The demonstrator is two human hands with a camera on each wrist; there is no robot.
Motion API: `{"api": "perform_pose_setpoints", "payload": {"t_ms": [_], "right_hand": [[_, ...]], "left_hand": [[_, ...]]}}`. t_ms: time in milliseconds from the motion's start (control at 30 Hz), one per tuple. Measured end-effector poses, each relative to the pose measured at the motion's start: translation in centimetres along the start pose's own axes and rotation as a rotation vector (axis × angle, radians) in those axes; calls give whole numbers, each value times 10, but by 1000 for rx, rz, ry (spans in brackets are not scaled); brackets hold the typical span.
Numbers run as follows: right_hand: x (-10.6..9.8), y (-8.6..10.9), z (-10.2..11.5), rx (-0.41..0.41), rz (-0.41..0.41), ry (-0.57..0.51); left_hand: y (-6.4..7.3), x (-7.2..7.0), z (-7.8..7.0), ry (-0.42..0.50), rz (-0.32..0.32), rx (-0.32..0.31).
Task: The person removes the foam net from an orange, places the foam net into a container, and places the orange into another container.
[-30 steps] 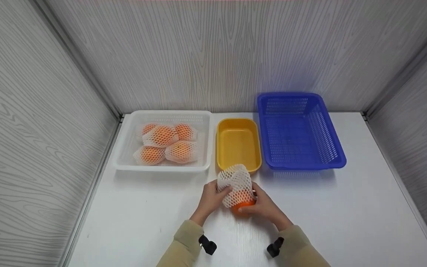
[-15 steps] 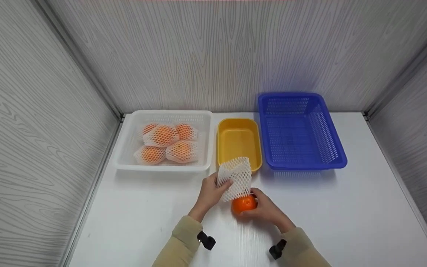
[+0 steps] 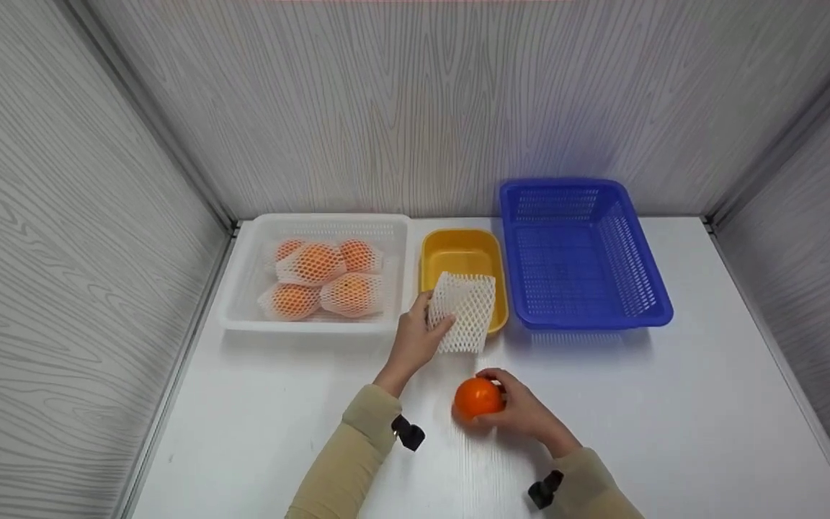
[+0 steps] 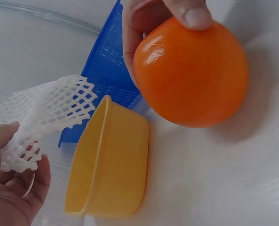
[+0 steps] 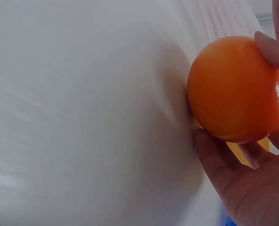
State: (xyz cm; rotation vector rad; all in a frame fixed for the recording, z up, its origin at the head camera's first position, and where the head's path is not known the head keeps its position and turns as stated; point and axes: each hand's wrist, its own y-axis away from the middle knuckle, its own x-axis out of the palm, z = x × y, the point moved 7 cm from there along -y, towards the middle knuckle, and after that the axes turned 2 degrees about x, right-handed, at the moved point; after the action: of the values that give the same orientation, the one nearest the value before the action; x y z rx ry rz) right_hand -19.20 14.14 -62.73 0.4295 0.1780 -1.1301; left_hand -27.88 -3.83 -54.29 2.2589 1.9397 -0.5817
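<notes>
My left hand point(image 3: 415, 339) pinches a white foam fruit net point(image 3: 464, 311) by its left side, thumb on top. In the head view the net overlaps the near end of the yellow tub point(image 3: 462, 249). Nearer to me, my right hand point(image 3: 527, 411) grips a bare, shiny orange point(image 3: 478, 398) from its right side, close over the white table. The right wrist view shows its thumb and fingers point(image 5: 219, 165) around the orange point(image 5: 235, 89). In the left wrist view the net point(image 4: 54, 103) hangs loose and hollow from the left hand point(image 4: 17, 183).
A white basket point(image 3: 318, 326) at the back left holds several oranges point(image 3: 352, 295) in foam nets. To the right of the yellow tub stands a blue basket point(image 3: 566, 263). Wood-patterned panels point(image 3: 386, 108) enclose the table point(image 3: 278, 432) at the back and sides.
The foam net has come off the orange. My left hand has carried it forward over the tub's near end, while my right hand has stayed nearly in place with the orange.
</notes>
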Motion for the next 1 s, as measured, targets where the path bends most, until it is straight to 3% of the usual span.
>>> {"api": "perform_pose_setpoints", "payload": {"t_ms": [267,367,533,833,1000], "right_hand": [[0,2,3,-16,-19,1],[0,4,7,-15,-14,-7],[1,0,-3,6,-5,-6],[1,1,-3,19,-9,-17],[1,1,-4,39,-14,-21]], "left_hand": [[-21,-2,0,-83,-45,-15],[-27,-1,-3,-147,-58,13],[-34,6,-4,-264,-31,59],[-40,18,11,-320,26,45],[-41,25,18,-402,60,57]]}}
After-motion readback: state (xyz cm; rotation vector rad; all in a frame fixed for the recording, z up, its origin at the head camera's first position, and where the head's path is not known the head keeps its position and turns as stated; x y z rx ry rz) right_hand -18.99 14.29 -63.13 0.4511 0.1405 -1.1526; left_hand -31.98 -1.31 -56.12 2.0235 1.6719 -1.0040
